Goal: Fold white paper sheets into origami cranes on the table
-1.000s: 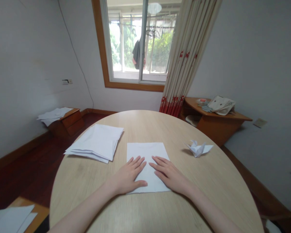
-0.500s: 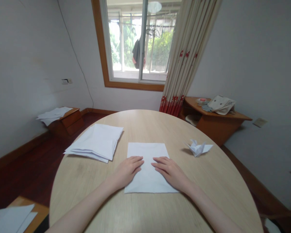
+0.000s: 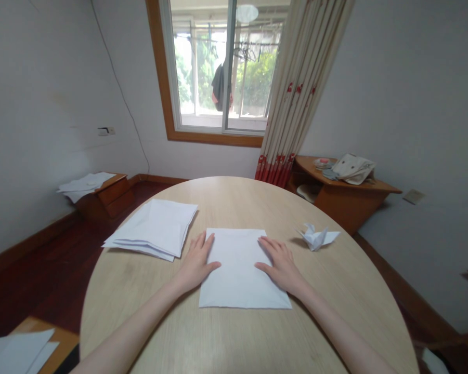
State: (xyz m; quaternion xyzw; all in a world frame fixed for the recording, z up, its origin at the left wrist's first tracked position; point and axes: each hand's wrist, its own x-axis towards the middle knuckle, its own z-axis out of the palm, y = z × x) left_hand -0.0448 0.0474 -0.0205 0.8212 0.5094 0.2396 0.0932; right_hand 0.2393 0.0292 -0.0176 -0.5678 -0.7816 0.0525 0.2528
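A white sheet of paper [image 3: 237,278] lies flat on the round wooden table [image 3: 234,343] in front of me. My left hand [image 3: 198,264] rests along its left edge, fingers stretched forward and thumb out over the paper. On the opposite edge lies my right hand [image 3: 281,266], its fingers also extended and the thumb pointing inward on the sheet. Neither hand grips anything. To the right of my right hand stands a folded white paper crane [image 3: 315,239].
A stack of white paper [image 3: 156,226] lies on the table's left side. More sheets sit on a small cabinet [image 3: 111,197] at the left wall and on a surface at lower left [image 3: 21,350]. A corner shelf [image 3: 343,202] holding a cloth bag [image 3: 354,169] stands beyond the table at right.
Both hands have slid outward, from the middle of the sheet to its left and right edges, with thumbs now spread from the fingers. The paper stays in nearly the same place.
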